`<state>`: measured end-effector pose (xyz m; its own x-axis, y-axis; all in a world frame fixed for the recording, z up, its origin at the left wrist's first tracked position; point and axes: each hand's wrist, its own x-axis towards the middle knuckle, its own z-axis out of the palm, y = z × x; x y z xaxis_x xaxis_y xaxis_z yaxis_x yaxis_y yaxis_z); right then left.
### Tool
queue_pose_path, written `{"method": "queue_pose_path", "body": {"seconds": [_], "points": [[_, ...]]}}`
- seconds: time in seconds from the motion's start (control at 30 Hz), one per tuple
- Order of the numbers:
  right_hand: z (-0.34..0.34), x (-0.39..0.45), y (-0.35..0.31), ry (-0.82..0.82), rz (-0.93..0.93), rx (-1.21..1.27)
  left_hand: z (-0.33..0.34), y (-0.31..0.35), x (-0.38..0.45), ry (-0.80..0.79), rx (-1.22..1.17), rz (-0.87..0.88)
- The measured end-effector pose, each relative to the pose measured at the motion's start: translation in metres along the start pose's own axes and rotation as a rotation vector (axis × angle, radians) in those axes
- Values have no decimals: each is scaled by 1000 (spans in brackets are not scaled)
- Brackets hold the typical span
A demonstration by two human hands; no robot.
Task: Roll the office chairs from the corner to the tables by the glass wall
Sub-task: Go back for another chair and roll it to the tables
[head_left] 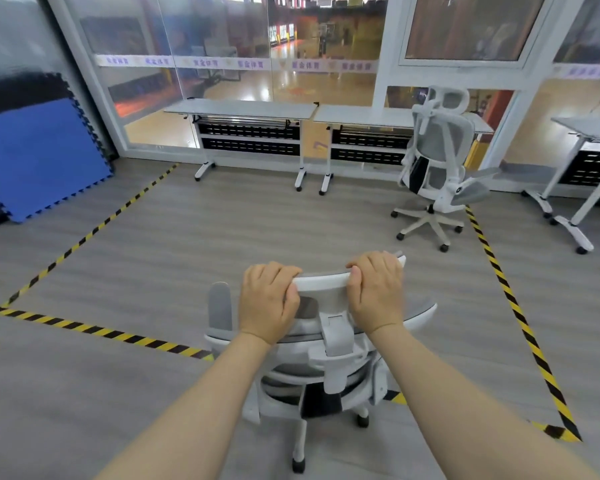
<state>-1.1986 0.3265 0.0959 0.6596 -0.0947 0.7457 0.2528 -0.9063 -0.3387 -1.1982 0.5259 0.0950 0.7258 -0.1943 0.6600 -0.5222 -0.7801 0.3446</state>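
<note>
Nearest to the camera, two bare forearms are reaching forward to an office chair (326,341) that is standing in the near middle of the floor (153,258), with its back turned to the person. The left hand (269,301) is gripping the left end of the white headrest bar (323,281), fingers curled over the top. The right hand (376,289) is clamping the right end of the same bar in the same way. The two hands are sitting apart, one at each end.

The chair is crossing the near line of yellow-black tape (111,332) that is marking a rectangle on the floor. At the far side, two tables are standing end to end against the glass wall (222,46). The left tabletop (239,107) is having no chair in front of it. A second chair (437,161) is already standing at the right tabletop (361,116). A blue foam mat (39,157) is leaning on the far left, and another table (589,133) is showing at the far right.

I am judging that the chair is rolling easily on its casters over this smooth floor, yet it is fairly heavy and tall. The headrest is likely adjustable, so it may tilt under a hard push; holding lower on the stiff back frame would be giving more control. Wide hands are helping to steer, because the seat can swivel.
</note>
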Motion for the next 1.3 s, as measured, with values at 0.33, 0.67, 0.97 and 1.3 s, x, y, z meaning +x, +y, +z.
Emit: {"method": "queue_pose_path", "body": {"seconds": [0.33,0.67,0.97,1.3], "points": [[133,134,82,28,7,-41,123,-89,161,38,10,-6],[251,274,192,-21,26,-75,261,-145,328,58,-49,-91],[365,407,291,20,47,-135,392,-208,488,81,-117,-46],[475,550,405,7,72,-166,508,-270,655,-101,-119,130]]}}
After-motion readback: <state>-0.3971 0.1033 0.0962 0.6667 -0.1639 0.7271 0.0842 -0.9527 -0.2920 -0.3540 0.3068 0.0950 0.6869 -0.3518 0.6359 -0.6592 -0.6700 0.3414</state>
